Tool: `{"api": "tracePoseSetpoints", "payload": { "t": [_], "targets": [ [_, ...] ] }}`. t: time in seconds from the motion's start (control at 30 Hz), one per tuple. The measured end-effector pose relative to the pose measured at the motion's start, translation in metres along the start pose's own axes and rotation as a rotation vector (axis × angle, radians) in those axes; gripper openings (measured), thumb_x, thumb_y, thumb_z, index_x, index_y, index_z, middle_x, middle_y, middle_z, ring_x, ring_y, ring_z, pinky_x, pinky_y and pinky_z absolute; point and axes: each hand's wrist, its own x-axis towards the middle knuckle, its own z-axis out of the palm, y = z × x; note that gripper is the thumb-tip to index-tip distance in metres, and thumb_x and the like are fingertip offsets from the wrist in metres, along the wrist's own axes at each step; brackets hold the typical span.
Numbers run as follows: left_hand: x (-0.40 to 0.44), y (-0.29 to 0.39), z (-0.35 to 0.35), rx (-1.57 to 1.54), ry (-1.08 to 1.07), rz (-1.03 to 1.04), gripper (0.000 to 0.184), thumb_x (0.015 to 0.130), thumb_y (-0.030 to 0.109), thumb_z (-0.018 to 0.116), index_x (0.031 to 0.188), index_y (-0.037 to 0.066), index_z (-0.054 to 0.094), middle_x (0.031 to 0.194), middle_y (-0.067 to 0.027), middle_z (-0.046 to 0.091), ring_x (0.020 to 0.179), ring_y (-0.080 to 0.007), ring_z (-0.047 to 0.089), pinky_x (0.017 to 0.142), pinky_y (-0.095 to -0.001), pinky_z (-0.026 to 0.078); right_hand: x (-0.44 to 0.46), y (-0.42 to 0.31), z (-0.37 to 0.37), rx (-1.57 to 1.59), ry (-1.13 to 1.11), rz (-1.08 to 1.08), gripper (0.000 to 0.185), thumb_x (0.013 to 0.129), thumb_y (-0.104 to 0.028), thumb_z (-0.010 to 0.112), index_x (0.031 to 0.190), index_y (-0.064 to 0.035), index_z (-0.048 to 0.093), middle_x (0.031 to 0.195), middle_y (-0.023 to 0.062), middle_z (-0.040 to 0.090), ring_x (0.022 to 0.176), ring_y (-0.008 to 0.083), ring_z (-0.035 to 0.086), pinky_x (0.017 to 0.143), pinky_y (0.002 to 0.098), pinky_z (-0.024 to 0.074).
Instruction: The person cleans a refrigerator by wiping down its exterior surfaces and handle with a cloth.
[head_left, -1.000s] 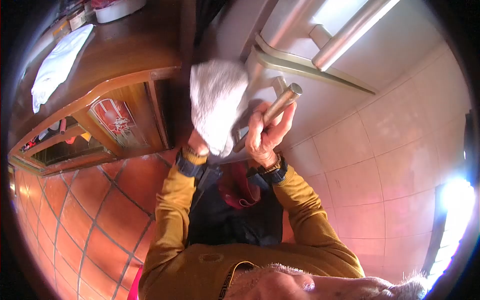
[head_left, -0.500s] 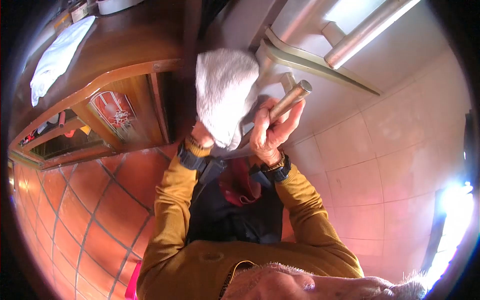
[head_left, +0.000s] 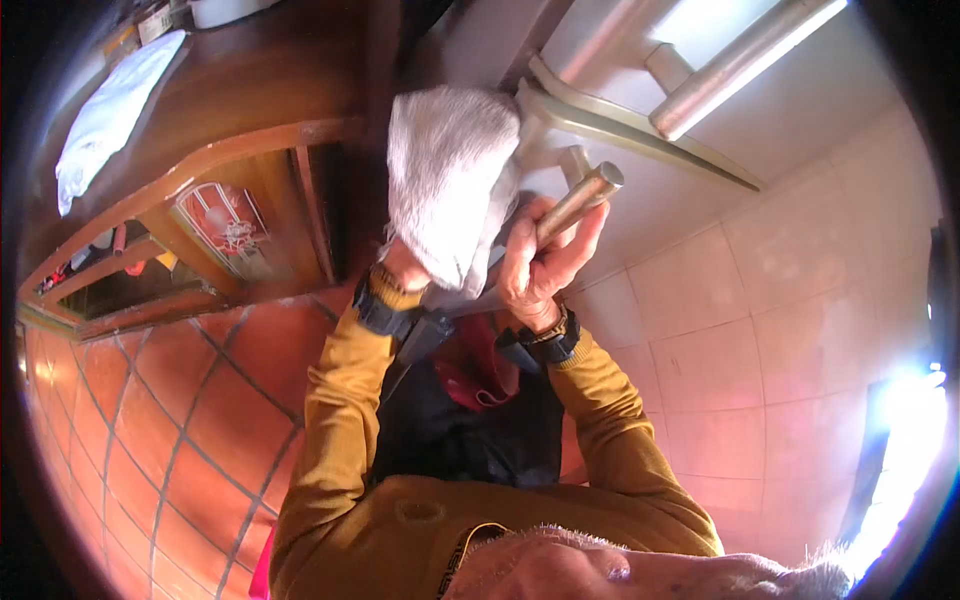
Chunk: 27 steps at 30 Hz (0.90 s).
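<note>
Grips round brushed-metal lower handle [head_left: 583,198] in bare right hand [head_left: 540,272]; closes narrow around it, thumb on one side, fingers on the other, round end poking out past the fingers; can be seen mounted by a short bracket [head_left: 574,163] on a smooth pale door panel [head_left: 610,235].

Just left of the lower handle, raised at about the same height in view: crumpled white-grey cloth [head_left: 445,175], bunched over left hand [head_left: 405,268]; shows only part of the hand near the wrist; can't tell whether wide or narrow, or whether gripping the cloth, fingers hidden; can't tell either whether touching the lower handle at the cloth's lower edge.

Above and right of the lower handle: thicker round metal upper handle [head_left: 745,75]; between the two, curved grey-green trim strip [head_left: 640,135]. Below the lower handle: mustard-yellow sleeves [head_left: 345,400], dark wrist bands [head_left: 385,315], dark red item [head_left: 480,370]. Well left of it: brown wooden cabinet [head_left: 270,85], bearing flat white cloth [head_left: 115,115]; beneath, orange-red tiled floor [head_left: 235,400]. Right of and below it: pale pink tiled surface [head_left: 735,340].
</note>
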Motion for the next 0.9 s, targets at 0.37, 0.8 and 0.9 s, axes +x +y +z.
{"api": "tracePoseSetpoints", "payload": {
  "t": [0.37,0.8,0.9],
  "targets": [
    [-0.007,0.007,-0.006,0.082,0.035,0.035,0.050,0.088,0.027,0.058,0.133,0.007,0.049,0.131,-0.0146,0.051,0.123,-0.0354,0.045,0.107,-0.0444,0.032,-0.001,-0.003,0.000,0.133,-0.017,0.101,0.086,0.088,0.008,0.047,0.152,-0.0170,-0.004,0.093,0.0112,0.058,0.064,0.0101,0.048,0.056,0.0236,0.0416],
    [-0.061,-0.063,0.036,-0.353,-0.234,-0.190,0.047,0.098,0.028,0.047,0.140,0.008,0.042,0.143,-0.0128,0.043,0.133,-0.0278,0.038,0.112,-0.0361,0.029,-0.003,-0.001,0.002,0.172,0.033,0.131,0.087,0.087,0.008,0.048,0.152,-0.0173,-0.004,0.093,0.0107,0.057,0.061,0.0103,0.048,0.053,0.0234,0.0413],
    [-0.028,0.000,0.001,-0.540,-0.076,-0.344,0.048,0.093,0.026,0.056,0.135,0.005,0.046,0.133,-0.0138,0.052,0.120,-0.0319,0.048,0.106,-0.0414,0.035,0.000,-0.005,0.001,0.048,-0.010,0.078,0.087,0.087,0.008,0.047,0.152,-0.0180,-0.004,0.092,0.0104,0.057,0.061,0.0100,0.048,0.051,0.0232,0.0406]
  ]
}}
